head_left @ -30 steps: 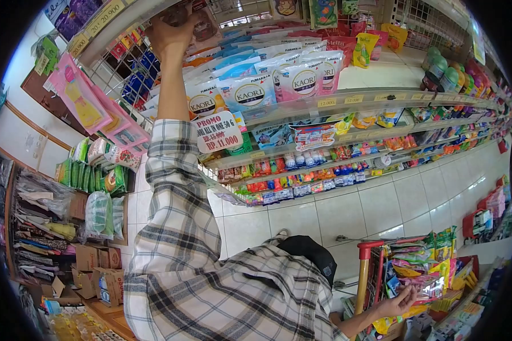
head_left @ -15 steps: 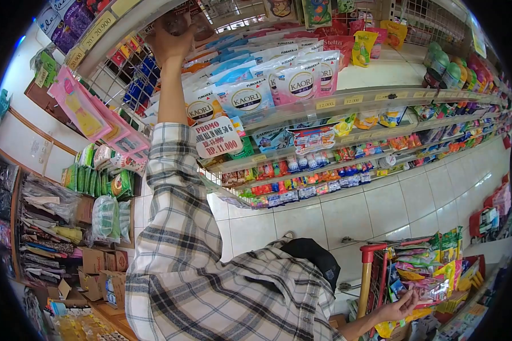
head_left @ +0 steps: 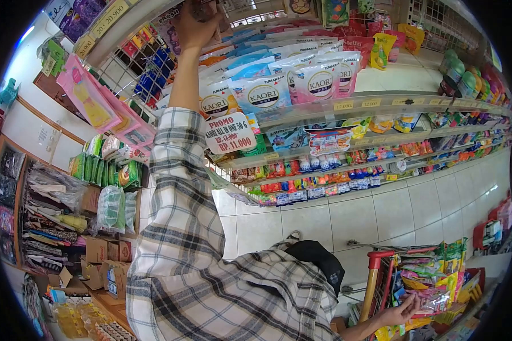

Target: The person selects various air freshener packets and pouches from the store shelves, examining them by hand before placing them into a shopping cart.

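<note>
High on the shelf at the top, my left hand (head_left: 194,29) has its fingers curled around a dark brown packet (head_left: 203,10); its fingertips are partly hidden. Beside it hangs a pack marked FRESH (head_left: 169,28). Under my forearm and to the right stand rows of KAORI pouches in orange, blue (head_left: 263,95) and pink (head_left: 320,84). At the lower right, my right hand (head_left: 401,312) is closed at the edge of a pink, partly clear packet (head_left: 436,304), which lies over other bright packets in a shopping cart (head_left: 375,261).
A round promo sign (head_left: 231,134) juts from the shelf edge (head_left: 392,102). Pink packs (head_left: 94,99) hang at the left. Cardboard boxes (head_left: 99,250) and stacked bagged goods (head_left: 111,207) stand at the lower left. A tiled floor (head_left: 307,221) runs between shelf and cart.
The view has shifted, so the shelf appears further right and slightly lower. My left hand stays at the brown packet on top, and my right hand remains on the packet in the cart.
</note>
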Demonstrator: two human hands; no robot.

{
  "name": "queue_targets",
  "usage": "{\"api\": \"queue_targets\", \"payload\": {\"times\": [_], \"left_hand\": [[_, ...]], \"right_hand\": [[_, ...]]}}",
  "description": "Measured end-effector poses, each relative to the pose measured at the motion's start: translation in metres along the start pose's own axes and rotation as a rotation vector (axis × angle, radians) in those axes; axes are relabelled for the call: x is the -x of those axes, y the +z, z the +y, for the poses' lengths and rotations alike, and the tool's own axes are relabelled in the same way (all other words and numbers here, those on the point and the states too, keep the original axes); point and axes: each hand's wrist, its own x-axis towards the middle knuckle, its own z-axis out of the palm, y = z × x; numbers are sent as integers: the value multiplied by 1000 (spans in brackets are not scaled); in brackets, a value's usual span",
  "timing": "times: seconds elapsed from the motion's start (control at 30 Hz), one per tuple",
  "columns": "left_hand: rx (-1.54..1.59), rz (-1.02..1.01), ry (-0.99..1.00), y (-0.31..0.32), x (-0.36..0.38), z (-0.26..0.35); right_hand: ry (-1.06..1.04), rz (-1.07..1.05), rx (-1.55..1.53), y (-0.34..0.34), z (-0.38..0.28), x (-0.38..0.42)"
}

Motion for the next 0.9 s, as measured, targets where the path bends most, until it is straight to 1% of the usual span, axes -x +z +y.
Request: {"api": "queue_targets", "payload": {"times": [0.1,0.2,0.3,0.4,0.5,0.6,0.7,0.8,0.83,0.9], "left_hand": [[37,56,-41,-1,4,4],[-152,107,-36,-1,8,0],[58,112,-70,-2,7,4],[-36,171,-67,-7,4,11],[40,127,-93,-10,1,11],[33,102,-109,-17,3,20],[-280,178,-162,-25,7,21],[-27,144,-42,-42,13,26],[-56,164,-44,-50,17,35],[-111,207,-48,-62,26,59]], "right_hand": [[-19,-7,-10,3,-4,1],[-7,-6,-9,2,-6,5],[6,19,-22,-1,-5,7],[11,50,-27,0,-7,8],[8,42,17,-6,-2,7],[0,38,35,-8,-5,10],[-9,44,40,-7,-5,11],[-26,37,34,-2,-10,15],[-33,32,27,1,-14,16],[-18,-9,36,-4,-2,16]]}}
